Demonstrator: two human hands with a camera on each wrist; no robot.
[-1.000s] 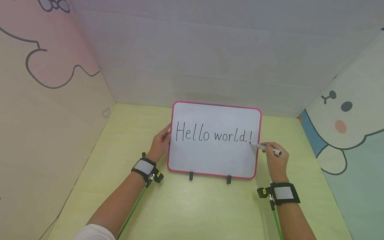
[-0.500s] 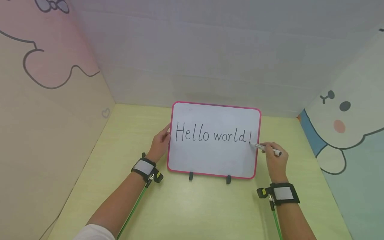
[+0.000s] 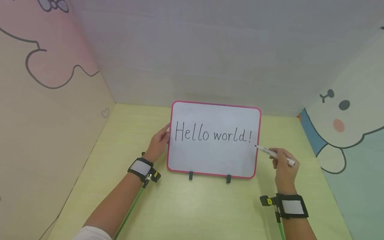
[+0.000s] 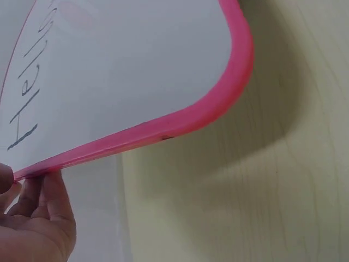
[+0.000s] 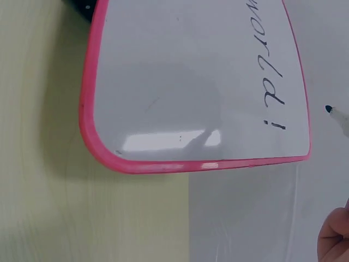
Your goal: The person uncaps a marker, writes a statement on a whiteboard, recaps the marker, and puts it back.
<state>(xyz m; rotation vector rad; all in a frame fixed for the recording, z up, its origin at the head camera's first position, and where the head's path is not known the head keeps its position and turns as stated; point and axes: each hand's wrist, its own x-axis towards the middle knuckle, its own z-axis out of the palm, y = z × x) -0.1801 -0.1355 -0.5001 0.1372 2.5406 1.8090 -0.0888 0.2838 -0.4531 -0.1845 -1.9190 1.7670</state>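
Observation:
A whiteboard (image 3: 210,156) with a pink frame stands tilted back on the table, with "Hello world!" written in dark ink across it. My left hand (image 3: 159,143) pinches the board's left edge; the left wrist view shows the thumb at the front and fingers (image 4: 54,199) behind the frame. In my right hand (image 3: 285,170) I hold a white marker (image 3: 265,150), uncapped, its dark tip pointing at the board's right edge below the exclamation mark. The right wrist view shows the marker (image 5: 339,117) tip apart from the board. Only part of the right hand (image 5: 334,237) shows there.
Two small black feet (image 3: 228,179) hold the board's lower edge. The pale yellow table (image 3: 192,210) meets a white back wall (image 3: 195,60). Cartoon-printed walls stand on both sides. Each wrist wears a strap (image 3: 141,167) with a camera and green cable.
My right hand has drawn back to the right and down, lifting the marker tip away from the exclamation mark's dot. The left hand stays on the board's edge.

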